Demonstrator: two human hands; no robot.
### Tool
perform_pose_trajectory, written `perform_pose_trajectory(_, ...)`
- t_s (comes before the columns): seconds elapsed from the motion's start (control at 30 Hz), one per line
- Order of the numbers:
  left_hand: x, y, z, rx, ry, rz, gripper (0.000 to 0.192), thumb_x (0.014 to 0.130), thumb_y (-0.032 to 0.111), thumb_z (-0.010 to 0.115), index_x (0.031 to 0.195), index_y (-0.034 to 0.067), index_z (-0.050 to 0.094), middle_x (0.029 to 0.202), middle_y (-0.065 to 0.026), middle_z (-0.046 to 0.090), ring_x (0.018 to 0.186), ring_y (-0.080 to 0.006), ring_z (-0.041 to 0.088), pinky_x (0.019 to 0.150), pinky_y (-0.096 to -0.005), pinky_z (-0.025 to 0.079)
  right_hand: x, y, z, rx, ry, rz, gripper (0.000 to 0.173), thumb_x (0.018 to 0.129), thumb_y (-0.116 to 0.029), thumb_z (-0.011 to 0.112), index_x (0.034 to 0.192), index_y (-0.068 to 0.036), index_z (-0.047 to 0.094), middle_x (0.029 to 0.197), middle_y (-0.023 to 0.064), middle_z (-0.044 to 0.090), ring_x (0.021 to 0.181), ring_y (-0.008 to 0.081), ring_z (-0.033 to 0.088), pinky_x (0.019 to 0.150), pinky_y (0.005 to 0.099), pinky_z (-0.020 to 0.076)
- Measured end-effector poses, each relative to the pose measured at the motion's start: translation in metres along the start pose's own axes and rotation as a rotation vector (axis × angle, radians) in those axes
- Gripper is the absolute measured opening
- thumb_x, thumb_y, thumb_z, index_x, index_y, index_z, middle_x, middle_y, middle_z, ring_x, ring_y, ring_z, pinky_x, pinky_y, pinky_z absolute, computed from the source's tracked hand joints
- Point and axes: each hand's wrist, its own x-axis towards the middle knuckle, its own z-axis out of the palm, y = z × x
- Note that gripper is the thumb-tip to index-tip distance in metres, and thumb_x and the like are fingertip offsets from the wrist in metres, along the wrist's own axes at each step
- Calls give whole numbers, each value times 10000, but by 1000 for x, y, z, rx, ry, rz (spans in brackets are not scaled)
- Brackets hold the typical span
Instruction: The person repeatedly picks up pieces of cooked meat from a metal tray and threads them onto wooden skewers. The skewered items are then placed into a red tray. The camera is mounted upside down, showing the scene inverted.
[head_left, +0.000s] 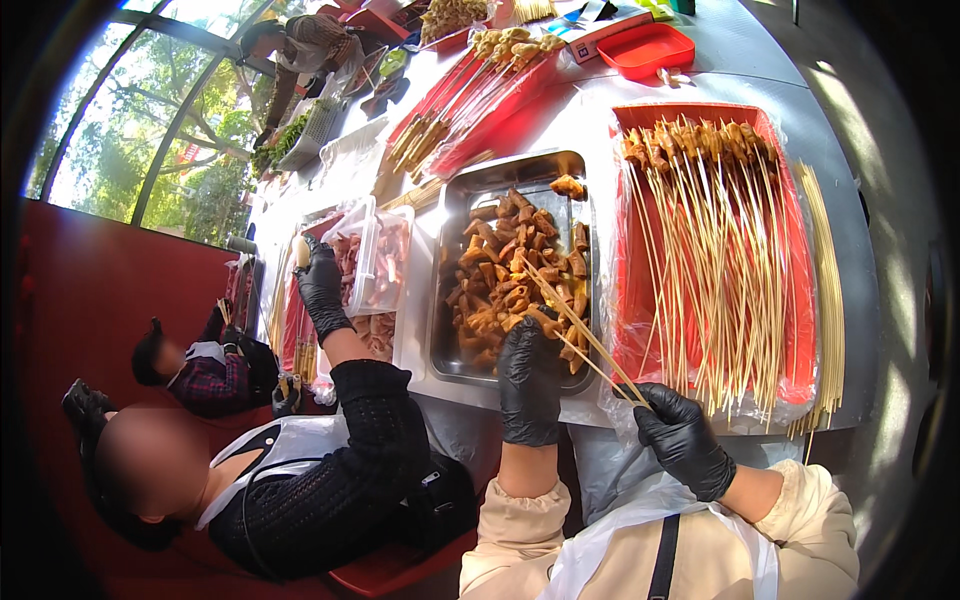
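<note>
My left hand (531, 382), in a black glove, is over the near edge of a steel tray (437, 322). Its fingertips hold a brown piece of food (545, 322), partly hidden by the glove. Brown, sauced chunks (517, 240) are heaped in the tray. My right hand (679, 435), gloved too, grips a few bamboo skewers (600, 345) to the right of the tray. One skewer's tip meets the piece at my left fingers; others reach over the heap. Whether those carry food at their tips, I cannot tell.
A plastic-lined red tray (626, 300) holds many loaded skewers (705, 225); bare skewers (821, 300) lie beside it. On the left a co-worker's gloved hand (321, 281) is by a clear tub (364, 262) of pink meat. Farther back are another skewer tray (517, 97) and a red basin (645, 51).
</note>
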Motion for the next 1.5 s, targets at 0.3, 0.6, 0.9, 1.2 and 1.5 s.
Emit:
perform_pose_trajectory(0.3, 5, -3, -1, 256, -125, 71, 223, 855, 220, 583, 994, 47, 563, 887, -27, 574, 803, -129, 565, 712, -254, 462, 7, -11, -3, 67, -34, 49, 211, 892, -56, 507, 1089, -33, 578, 666, -52, 489, 559, 23, 400, 515, 178, 360)
perform_pose_trajectory(0.6, 8, 12, 11, 524, -162, 274, 381, 917, 299, 466, 1204, 53, 519, 1167, -60, 553, 1040, -166, 523, 879, -323, 409, 22, -50, -79, 151, 299, -151, 266, 880, 5, 473, 1132, -31, 550, 1016, 27, 623, 612, 35, 467, 566, 182, 417)
perform_pose_trajectory(0.9, 12, 18, -11, 780, -111, 340, 308, 872, 79, 536, 1172, 10, 521, 1148, -73, 566, 1066, -157, 512, 934, -276, 374, 83, -33, -153, -38, 469, -306, 282, 884, -64, 500, 1159, -44, 558, 954, 12, 609, 712, 59, 525, 645, 207, 434)
perform_pose_trajectory(1.2, 7, 18, -25, 1701, -356, 668, 310, 686, 82, 639, 994, 52, 636, 959, -130, 625, 931, -276, 560, 843, -372, 421, 45, -66, -126, -72, 452, -298, 280, 856, -81, 489, 1117, -28, 576, 1080, 37, 604, 904, 93, 531, 802, 230, 408)
perform_pose_trajectory(1.5, 9, 14, -13, 2043, -475, 641, 282, 666, 147, 612, 932, 61, 655, 851, -116, 640, 799, -278, 592, 795, -356, 438, -2, -98, -91, 49, 252, -32, 250, 907, -161, 483, 1086, -53, 621, 635, -80, 456, 478, -1, 279, 429, 164, 218)
